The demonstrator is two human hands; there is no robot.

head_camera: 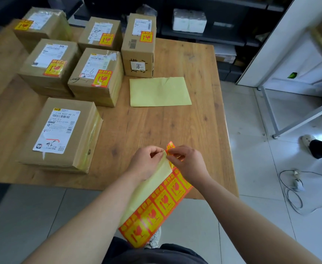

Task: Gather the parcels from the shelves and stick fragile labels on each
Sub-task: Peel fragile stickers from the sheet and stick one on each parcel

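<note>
A sheet of red-and-yellow fragile labels [157, 204] hangs over the near edge of the wooden table [175, 126]. My left hand [146, 161] pinches the top corner of its yellow backing. My right hand [186, 161] pinches one label [170, 147] that is peeled partly up from the sheet. A brown parcel [61, 136] lies at the near left with a white shipping slip and no fragile label showing. Behind it stand several parcels, each with a fragile label on top, such as the nearest one [97, 77] and the tall box [139, 44].
An empty yellow backing sheet [159, 92] lies flat mid-table. Dark shelves [213, 25] with white packs stand behind. At the right are a white cabinet [297, 54], a metal frame, another person's foot [318, 147] and a cable [297, 189] on the tiled floor.
</note>
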